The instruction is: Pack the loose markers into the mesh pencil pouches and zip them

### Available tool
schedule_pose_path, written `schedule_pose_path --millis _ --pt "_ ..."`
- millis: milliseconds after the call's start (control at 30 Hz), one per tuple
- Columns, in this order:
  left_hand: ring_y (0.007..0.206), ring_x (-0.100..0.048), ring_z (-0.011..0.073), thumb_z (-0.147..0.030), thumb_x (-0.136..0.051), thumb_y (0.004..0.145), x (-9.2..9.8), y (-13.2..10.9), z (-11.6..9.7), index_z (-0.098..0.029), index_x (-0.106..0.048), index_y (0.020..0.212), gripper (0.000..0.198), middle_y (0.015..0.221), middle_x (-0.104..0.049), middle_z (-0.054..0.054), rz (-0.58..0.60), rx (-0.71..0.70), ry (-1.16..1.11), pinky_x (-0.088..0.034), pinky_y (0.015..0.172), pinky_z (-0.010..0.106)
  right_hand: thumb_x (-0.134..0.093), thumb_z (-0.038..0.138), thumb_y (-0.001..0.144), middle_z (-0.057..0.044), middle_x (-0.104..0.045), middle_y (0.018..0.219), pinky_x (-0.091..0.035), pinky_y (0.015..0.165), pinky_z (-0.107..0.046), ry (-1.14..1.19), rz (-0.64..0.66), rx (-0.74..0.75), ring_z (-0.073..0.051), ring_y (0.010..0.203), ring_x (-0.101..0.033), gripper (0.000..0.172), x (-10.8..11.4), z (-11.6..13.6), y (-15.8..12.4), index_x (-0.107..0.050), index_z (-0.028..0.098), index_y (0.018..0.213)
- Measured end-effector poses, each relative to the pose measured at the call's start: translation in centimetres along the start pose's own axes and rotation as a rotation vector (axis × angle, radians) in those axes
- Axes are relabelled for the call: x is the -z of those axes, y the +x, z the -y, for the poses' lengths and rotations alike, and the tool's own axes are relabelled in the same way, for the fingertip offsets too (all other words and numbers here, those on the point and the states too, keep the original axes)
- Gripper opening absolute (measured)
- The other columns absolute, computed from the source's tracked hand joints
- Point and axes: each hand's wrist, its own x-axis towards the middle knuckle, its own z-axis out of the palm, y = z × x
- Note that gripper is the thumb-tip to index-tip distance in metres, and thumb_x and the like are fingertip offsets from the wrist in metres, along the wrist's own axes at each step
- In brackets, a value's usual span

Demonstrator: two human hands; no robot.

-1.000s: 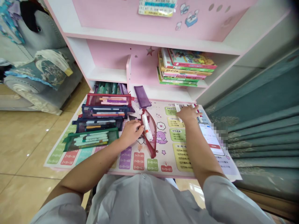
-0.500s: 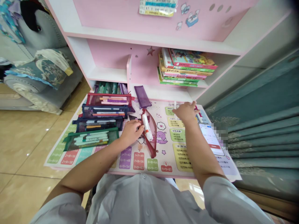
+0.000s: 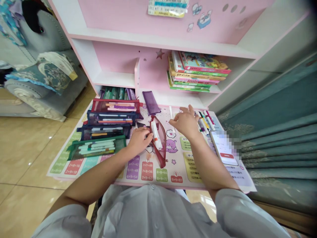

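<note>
My left hand [image 3: 139, 141] is at the left edge of an unzipped dark red mesh pencil case [image 3: 162, 158], its thumb and fingers pinching that side. Inside the case lie white markers [image 3: 156, 134] with orange-red marks. To the right, my right hand [image 3: 185, 123] is over the desk mat, thumb and index finger closed on a slim white marker [image 3: 170, 113]; its other fingers are spread. Beyond that hand, several loose markers [image 3: 204, 122] with coloured caps lie side by side, partly covered by the fingers.
Filled mesh pencil cases [image 3: 106, 129] line the mat's left side. A flat purple case [image 3: 151, 103] lies behind the red one. A phone [image 3: 224, 148] rests at the right. Stacked books [image 3: 198, 71] stand on the pink shelf; more cases [image 3: 117, 93] fill a low cubby.
My right hand has moved left from the loose markers toward the red case, carrying the white marker. More of the loose markers show now. My left hand and the case have stayed put.
</note>
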Motion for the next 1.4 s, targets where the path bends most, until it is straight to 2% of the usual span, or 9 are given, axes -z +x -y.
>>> schedule_pose_path --millis 133,467,700,900,1033,1133,1267,1333,1400 --pt "0.077 -0.061 0.0192 -0.026 -0.051 0.091 -0.2 0.1 0.2 -0.021 -0.045 0.058 0.034 0.073 -0.062 0.004 -0.001 -0.005 0.002 -0.047 0.074 0.033 -0.067 0.028 0.075 -0.013 -0.053 0.149 -0.024 0.11 -0.078 0.04 -0.002 0.076 -0.043 0.151 -0.023 0.014 0.2 1.1 -1.4 -0.07 0.019 0.064" --pt "0.088 -0.066 0.0221 -0.025 -0.054 0.091 -0.5 0.2 0.6 -0.021 -0.052 0.06 0.031 0.083 -0.07 0.006 -0.008 -0.01 0.004 -0.049 0.083 0.035 -0.065 0.031 0.079 -0.017 -0.051 0.151 -0.024 0.114 -0.072 -0.033 0.168 0.228 -0.04 0.153 -0.021 0.019 -0.4 3.8 -4.2 -0.071 0.017 0.067" --pt "0.093 -0.067 0.0231 -0.023 -0.053 0.091 -0.5 0.2 0.5 -0.02 -0.053 0.063 0.028 0.09 -0.072 0.007 -0.006 -0.008 -0.013 -0.05 0.086 0.036 -0.064 0.037 0.083 -0.017 -0.052 0.15 -0.023 0.114 -0.073 -0.091 0.234 0.254 -0.04 0.153 -0.02 0.023 -1.0 4.2 -4.5 -0.073 0.018 0.074" --pt "0.091 -0.066 0.0222 -0.023 -0.052 0.09 -0.4 0.2 0.4 -0.021 -0.049 0.061 0.03 0.086 -0.071 0.006 -0.005 -0.007 -0.018 -0.05 0.085 0.035 -0.061 0.039 0.087 -0.017 -0.052 0.15 -0.022 0.113 -0.074 -0.132 0.277 0.249 -0.04 0.153 -0.019 0.027 -1.9 4.3 -4.4 -0.077 0.017 0.084" --pt "0.091 -0.065 0.0223 -0.022 -0.052 0.09 -0.3 0.2 0.4 -0.021 -0.048 0.061 0.03 0.085 -0.07 0.006 -0.002 -0.008 -0.015 -0.049 0.084 0.035 -0.062 0.038 0.086 -0.016 -0.051 0.151 -0.022 0.114 -0.073 -0.093 0.293 0.238 -0.04 0.153 -0.02 0.025 -1.2 4.2 -4.1 -0.078 0.018 0.084" --pt "0.089 -0.065 0.0221 -0.024 -0.053 0.09 -0.2 0.2 0.3 -0.021 -0.047 0.06 0.031 0.082 -0.067 0.006 -0.001 -0.003 -0.006 -0.049 0.083 0.034 -0.063 0.039 0.086 -0.013 -0.05 0.153 -0.023 0.115 -0.071 -0.012 0.229 0.164 -0.038 0.153 -0.022 0.025 -0.2 3.0 -2.8 -0.078 0.019 0.083" --pt "0.085 -0.063 0.0214 -0.027 -0.051 0.091 -0.1 0.1 0.3 -0.021 -0.044 0.06 0.033 0.077 -0.062 0.005 0.007 -0.008 0.003 -0.048 0.078 0.033 -0.062 0.039 0.087 -0.012 -0.048 0.154 -0.026 0.112 -0.074 -0.025 0.071 -0.049 -0.04 0.152 -0.023 0.025 0.1 -0.7 0.5 -0.077 0.019 0.093" --pt "0.085 -0.063 0.0212 -0.027 -0.051 0.091 -0.1 0.1 0.2 -0.021 -0.044 0.06 0.033 0.077 -0.062 0.005 0.005 -0.013 -0.006 -0.047 0.078 0.033 -0.058 0.034 0.088 -0.015 -0.046 0.154 -0.026 0.111 -0.075 -0.124 0.039 -0.166 -0.041 0.151 -0.022 0.03 -0.5 -3.1 2.4 -0.075 0.018 0.107" --pt "0.086 -0.064 0.0215 -0.027 -0.05 0.091 -0.1 0.1 0.2 -0.021 -0.043 0.06 0.032 0.077 -0.062 0.005 0.004 -0.014 -0.014 -0.047 0.078 0.033 -0.057 0.035 0.088 -0.021 -0.043 0.154 -0.027 0.11 -0.074 -0.228 0.057 -0.282 -0.042 0.151 -0.02 0.046 -1.4 -5.5 4.1 -0.066 0.013 0.128"
